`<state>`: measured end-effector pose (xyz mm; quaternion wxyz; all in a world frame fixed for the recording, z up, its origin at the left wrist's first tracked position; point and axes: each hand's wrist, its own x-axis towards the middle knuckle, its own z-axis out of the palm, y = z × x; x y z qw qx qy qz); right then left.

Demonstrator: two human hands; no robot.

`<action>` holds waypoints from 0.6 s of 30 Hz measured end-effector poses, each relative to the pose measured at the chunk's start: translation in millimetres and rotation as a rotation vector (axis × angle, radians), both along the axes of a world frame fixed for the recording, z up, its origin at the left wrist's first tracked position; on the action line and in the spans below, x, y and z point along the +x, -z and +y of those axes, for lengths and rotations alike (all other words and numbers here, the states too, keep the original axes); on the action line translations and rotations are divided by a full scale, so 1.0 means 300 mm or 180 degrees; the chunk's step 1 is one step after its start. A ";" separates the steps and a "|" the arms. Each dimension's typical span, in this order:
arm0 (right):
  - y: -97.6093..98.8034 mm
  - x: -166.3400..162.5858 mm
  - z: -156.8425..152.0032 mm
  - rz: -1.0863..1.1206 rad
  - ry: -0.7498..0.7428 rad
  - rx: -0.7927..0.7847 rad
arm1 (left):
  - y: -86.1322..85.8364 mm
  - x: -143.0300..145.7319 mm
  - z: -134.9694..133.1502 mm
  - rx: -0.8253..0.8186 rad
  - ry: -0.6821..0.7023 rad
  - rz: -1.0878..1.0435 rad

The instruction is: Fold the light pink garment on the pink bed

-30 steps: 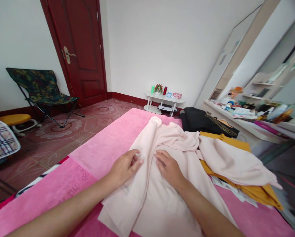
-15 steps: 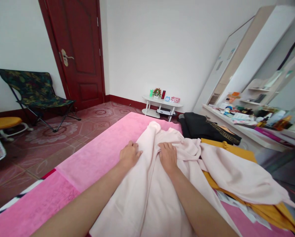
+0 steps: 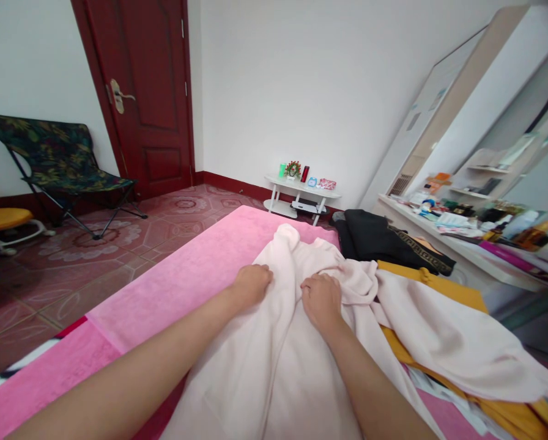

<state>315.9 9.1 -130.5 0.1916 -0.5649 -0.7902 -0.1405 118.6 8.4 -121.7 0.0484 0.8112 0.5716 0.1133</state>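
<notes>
A pale pink garment (image 3: 283, 360) lies spread over a pink blanket (image 3: 186, 275) on the bed. My left hand (image 3: 252, 284) is closed on the garment's left edge near its top. My right hand (image 3: 322, 299) grips a bunched fold of the same cloth just to the right. Between the two hands the fabric rises in a ridge. One sleeve (image 3: 443, 342) trails off to the right across a yellow garment (image 3: 443, 290).
A black garment (image 3: 384, 238) lies at the bed's far right corner. Beyond the bed stand a small white table (image 3: 301, 192) with bottles, a red door (image 3: 148, 98) and a folding chair (image 3: 58, 165). A cluttered dresser (image 3: 476, 235) runs along the right.
Both hands slid up the garment, away from me, and closed from flat on the cloth into grips. The fabric between them has bunched up.
</notes>
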 end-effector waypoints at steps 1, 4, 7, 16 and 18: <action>-0.013 -0.008 0.009 -0.0106 0.0083 -0.0057 | -0.006 0.015 0.024 -0.0020 -0.0137 0.0024; -0.066 -0.009 0.081 -0.0144 0.0423 -0.0484 | 0.009 0.058 0.087 0.0097 -0.0491 -0.0023; -0.112 0.031 0.210 0.0085 0.0674 -0.0604 | 0.056 0.076 0.116 0.0224 -0.0715 -0.0110; -0.063 0.110 0.505 0.0023 0.1001 -0.1082 | 0.127 0.045 0.139 0.0855 -0.0688 -0.0068; -0.062 0.120 0.516 -0.0083 0.1089 -0.0927 | 0.138 0.048 0.146 0.0759 -0.0725 -0.0061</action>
